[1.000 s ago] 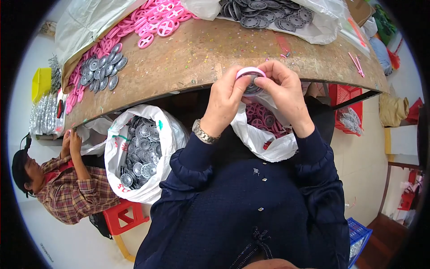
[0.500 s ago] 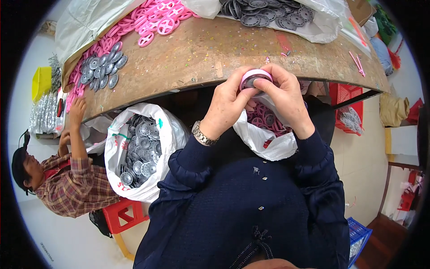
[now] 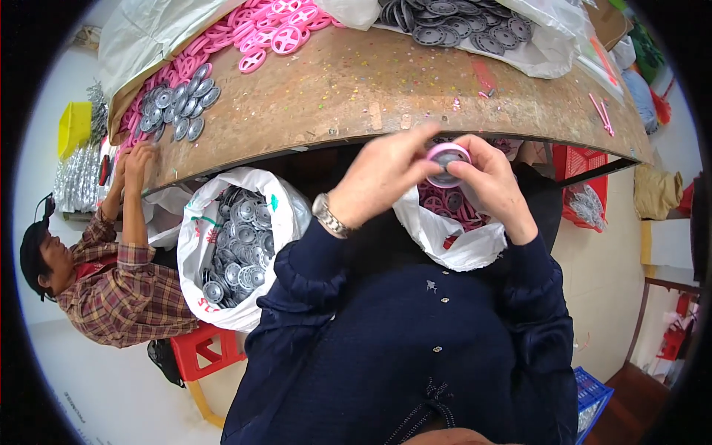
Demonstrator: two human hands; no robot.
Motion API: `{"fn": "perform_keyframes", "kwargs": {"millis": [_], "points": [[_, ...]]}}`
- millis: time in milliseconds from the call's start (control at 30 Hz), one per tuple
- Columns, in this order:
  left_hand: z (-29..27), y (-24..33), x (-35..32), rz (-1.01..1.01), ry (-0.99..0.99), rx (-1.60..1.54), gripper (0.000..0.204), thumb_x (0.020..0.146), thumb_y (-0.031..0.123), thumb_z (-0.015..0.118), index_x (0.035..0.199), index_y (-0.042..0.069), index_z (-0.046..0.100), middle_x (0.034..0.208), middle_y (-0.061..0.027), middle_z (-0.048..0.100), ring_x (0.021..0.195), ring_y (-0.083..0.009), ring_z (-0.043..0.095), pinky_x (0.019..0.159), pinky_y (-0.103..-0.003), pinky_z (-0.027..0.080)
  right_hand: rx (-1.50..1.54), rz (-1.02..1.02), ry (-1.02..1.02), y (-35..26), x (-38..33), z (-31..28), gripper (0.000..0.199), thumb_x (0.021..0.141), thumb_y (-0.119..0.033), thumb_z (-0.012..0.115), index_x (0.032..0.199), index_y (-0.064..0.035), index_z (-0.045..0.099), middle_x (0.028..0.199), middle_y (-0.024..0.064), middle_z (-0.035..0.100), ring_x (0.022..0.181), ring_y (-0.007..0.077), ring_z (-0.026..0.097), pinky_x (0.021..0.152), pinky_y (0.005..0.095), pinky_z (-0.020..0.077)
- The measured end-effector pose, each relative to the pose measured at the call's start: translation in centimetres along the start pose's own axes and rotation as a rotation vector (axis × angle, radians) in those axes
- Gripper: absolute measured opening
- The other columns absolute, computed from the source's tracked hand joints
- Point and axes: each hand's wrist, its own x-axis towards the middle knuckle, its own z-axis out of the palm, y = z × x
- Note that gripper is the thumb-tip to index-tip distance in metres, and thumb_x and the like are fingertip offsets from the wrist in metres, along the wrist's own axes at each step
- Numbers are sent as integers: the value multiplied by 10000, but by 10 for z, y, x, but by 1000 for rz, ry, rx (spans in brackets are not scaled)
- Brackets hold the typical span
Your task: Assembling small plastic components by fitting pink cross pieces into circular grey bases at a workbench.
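holding a pink-rimmed grey disc [image 3: 449, 159]: right hand [image 3: 495, 189] has it pinched, thumb across the grey face, fingers behind the rim. left hand [image 3: 380, 174] just beside it, index finger stretched out, thumb spread toward the rim, fingers motion-blurred; can't tell if that thumb is touching. steel-banded watch [image 3: 328, 215] on the left wrist.

just below the hands: white sack [image 3: 469, 259] with pink rings and some darker parts, partly hidden by the right hand. left of the hands, near: second white sack [image 3: 226, 319], well filled with grey discs [image 3: 243, 245].

beyond the hands: brown counter [image 3: 334, 96], front edge just past the left fingertips, coloured specks all over it. far ahead-left on it, heap of pink spoked rings [image 3: 287, 38]; nearer and further left, small pile of silver-grey discs [image 3: 179, 105]. far ahead, slightly right, dark grey discs [image 3: 463, 26] on white sheeting. right, near the counter's end, thin pink sticks [image 3: 601, 115].

right of the hands, under the counter: red crate [image 3: 586, 165]. far left: co-worker [image 3: 122, 304] in a plaid shirt, both hands at the counter edge.
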Motion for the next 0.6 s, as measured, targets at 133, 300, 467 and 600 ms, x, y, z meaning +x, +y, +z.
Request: {"fn": "perform_keyframes", "kwargs": {"millis": [133, 300, 467, 600], "points": [[-51, -27, 32, 228, 330, 510, 448, 877, 239, 709, 1255, 25, 603, 1053, -156, 670, 957, -276, 633, 809, -369, 519, -333, 141, -83, 2, -13, -25, 276, 858, -92, 676, 1109, 11, 624, 980, 62, 680, 893, 146, 638, 811, 292, 503], [-121, -95, 83, -22, 515, 950, 548, 872, 408, 704, 1257, 36, 585, 1061, -240, 641, 1010, -392, 598, 882, -479, 483, -961, -43, -1, 5, -33, -37, 420, 837, -183, 703, 1186, 31, 613, 1082, 204, 682, 978, 359, 658, 862, 402, 510], [-159, -160, 108, -207, 508, 1064, 626, 813, 502, 730, 1220, 47, 593, 1055, -263, 636, 1064, -442, 581, 861, -535, 494, -716, 87, -96, -25, -24, -33, 319, 860, -141, 686, 1120, 38, 642, 1026, 166, 701, 921, 253, 673, 824, 343, 521], [-154, -178, 124, -332, 464, 1114, 687, 845, 588, 644, 1292, 71, 572, 1042, -274, 655, 979, -447, 618, 861, -518, 482, -582, 1, -70, -43, -10, -38, 223, 900, -78, 637, 1087, 44, 643, 985, 106, 705, 882, 145, 643, 806, 294, 511]]}}
